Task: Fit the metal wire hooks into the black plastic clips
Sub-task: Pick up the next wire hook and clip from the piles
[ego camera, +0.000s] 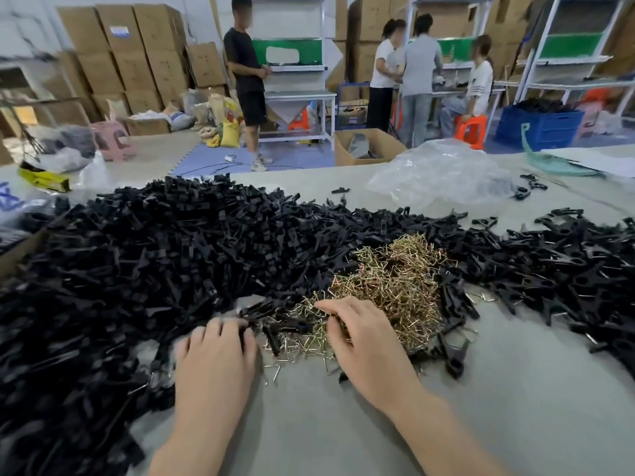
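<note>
A huge heap of black plastic clips covers the left and middle of the grey table and stretches to the right edge. A smaller pile of brass-coloured metal wire hooks lies in the middle, in front of the clips. My left hand rests palm down at the near edge of the clip heap, its fingertips on the clips; whether it grips one is hidden. My right hand lies palm down on the near edge of the hook pile, fingers curled into the hooks.
A crumpled clear plastic bag lies at the table's far right, with a teal plastic piece beyond it. Several people stand or sit at white workbenches across the room. Stacked cardboard boxes, a blue crate and stools stand on the floor.
</note>
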{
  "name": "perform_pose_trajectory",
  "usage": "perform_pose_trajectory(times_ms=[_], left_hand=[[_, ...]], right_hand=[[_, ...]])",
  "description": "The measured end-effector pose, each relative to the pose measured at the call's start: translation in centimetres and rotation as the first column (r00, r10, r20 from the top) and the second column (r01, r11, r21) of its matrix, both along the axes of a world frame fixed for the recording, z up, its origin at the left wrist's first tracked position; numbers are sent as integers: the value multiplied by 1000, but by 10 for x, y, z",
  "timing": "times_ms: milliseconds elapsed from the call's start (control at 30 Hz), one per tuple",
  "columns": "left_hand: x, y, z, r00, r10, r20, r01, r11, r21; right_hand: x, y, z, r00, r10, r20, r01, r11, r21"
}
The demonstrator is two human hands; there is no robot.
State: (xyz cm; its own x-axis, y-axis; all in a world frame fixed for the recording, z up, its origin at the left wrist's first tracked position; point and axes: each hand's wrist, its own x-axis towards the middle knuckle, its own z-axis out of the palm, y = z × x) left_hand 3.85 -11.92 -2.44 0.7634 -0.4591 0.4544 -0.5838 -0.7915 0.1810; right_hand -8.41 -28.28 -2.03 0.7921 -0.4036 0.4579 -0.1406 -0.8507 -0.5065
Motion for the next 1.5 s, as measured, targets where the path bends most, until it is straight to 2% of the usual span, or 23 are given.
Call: perform_pose_trajectory(times_ms=[100, 233, 300, 367, 467, 533, 633, 733, 833, 900, 1033, 1233, 1400, 1500], left_hand=[[-2, -4, 4, 996, -86, -25, 80, 978, -195], [-11, -9, 16, 930, -311, -194, 161, 822, -546], [-18, -14, 19, 870, -411, -273, 148, 746, -650], [-28, -20, 20, 821, -480, -310, 161, 715, -681], [-39, -27, 20, 781, -539, -314, 201, 693, -692], [-37, -27, 18, 807, -538, -245, 270, 704, -657], [-18, -21, 10, 918, -380, -115, 296, 848, -440], [1, -18, 6, 970, -196, -142, 162, 962, -221], [4, -18, 4, 983, -112, -148, 111, 994, -15], [3, -18, 3, 987, -85, -135, 90, 995, 35], [1, -19, 3, 993, -39, -110, 41, 999, 18], [0, -19, 6, 987, -65, -149, 50, 994, -97], [-2, -19, 12, 980, -55, -192, 30, 991, -130], [-5, -19, 15, 977, -75, -200, 29, 975, -221]], right_hand=[[0, 0, 1, 1000, 4, 2, -4, 999, -43], [2, 2, 6, 999, 32, 40, -32, 999, -4], [3, 3, 6, 995, 66, 74, -73, 993, 88], [3, 6, 5, 989, 106, 107, -130, 959, 251], [3, 6, 8, 972, 140, 188, -213, 861, 462], [3, 3, 10, 966, 116, 232, -222, 832, 508], [2, -2, 14, 958, 20, 286, -197, 772, 604], [1, -6, 16, 942, -67, 328, -191, 695, 693], [2, -8, 17, 935, -107, 338, -192, 647, 738], [1, -9, 17, 925, -107, 364, -234, 595, 769], [0, -11, 18, 925, -92, 369, -260, 554, 791], [2, -13, 17, 930, -77, 360, -263, 544, 797], [2, -14, 18, 931, -83, 356, -261, 531, 806], [2, -14, 19, 930, -94, 356, -254, 536, 805]])
